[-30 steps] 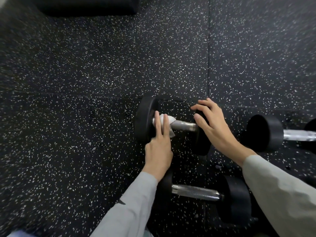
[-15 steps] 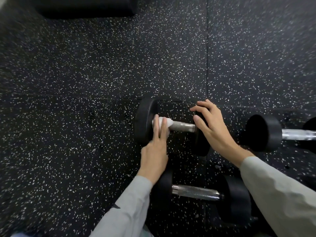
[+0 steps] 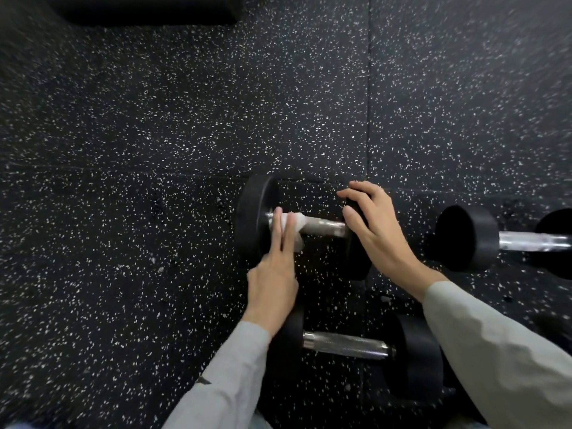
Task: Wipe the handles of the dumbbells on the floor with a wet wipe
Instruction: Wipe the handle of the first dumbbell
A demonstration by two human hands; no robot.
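Observation:
A black dumbbell (image 3: pixel 257 224) lies on the floor at centre, with a silver handle (image 3: pixel 325 228). A white wet wipe (image 3: pixel 298 222) is wrapped round the left end of that handle. My left hand (image 3: pixel 272 283) holds it there with two fingers laid over the top; the thumb is hidden. My right hand (image 3: pixel 374 230) grips the top of this dumbbell's right weight (image 3: pixel 359 261). A second dumbbell (image 3: pixel 346 345) lies nearer me, partly under my arms. The third dumbbell (image 3: pixel 464 236) lies at the right edge.
The floor (image 3: pixel 154 150) is black rubber matting with white flecks; a seam runs up from the centre dumbbell. A dark padded object (image 3: pixel 145 9) sits at the top left.
My left hand has slid the wipe leftward along the handle toward the left weight. My right hand has stayed on the right weight.

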